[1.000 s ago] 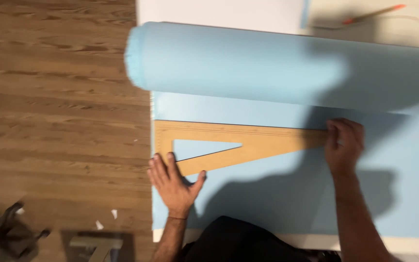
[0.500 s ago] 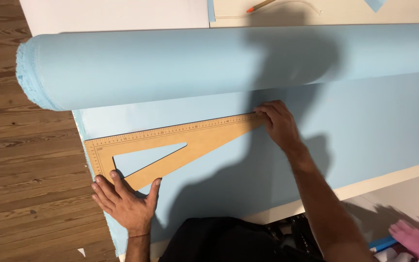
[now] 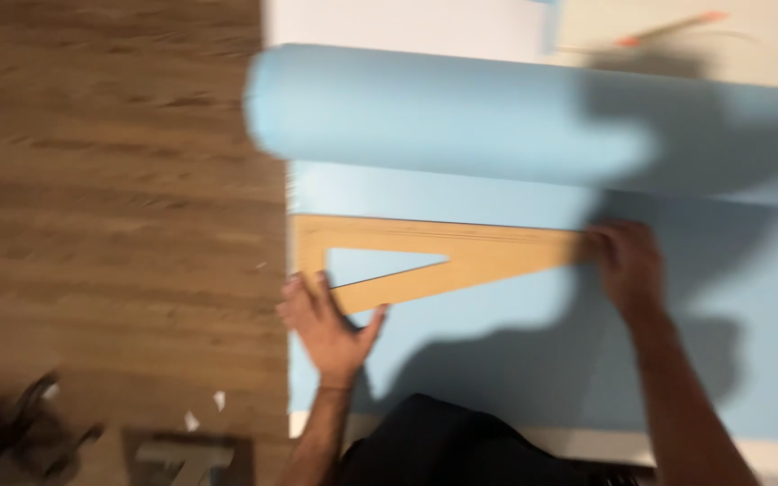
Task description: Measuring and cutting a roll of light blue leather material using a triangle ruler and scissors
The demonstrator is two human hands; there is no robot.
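Observation:
A wooden triangular set square point(image 3: 488, 254) lies flat on light blue fabric point(image 3: 461, 360), its short side along the fabric's left edge. My left hand point(image 3: 328, 326) presses with spread fingers on the square's lower left corner. My right hand point(image 3: 625, 263) rests on its pointed right tip. A thick roll of the same blue fabric point(image 3: 461, 121) lies just beyond the square. The picture is blurred by motion.
Brown wooden floor point(image 3: 110, 198) spreads to the left, with small white scraps point(image 3: 204, 409) and a dark blurred object point(image 3: 20, 432) at the lower left. A white surface point(image 3: 389, 22) and an orange pencil-like thing point(image 3: 668, 27) lie beyond the roll.
The view has swung back to the left, so more floor shows. Both hands stay on the set square, which keeps its place on the fabric.

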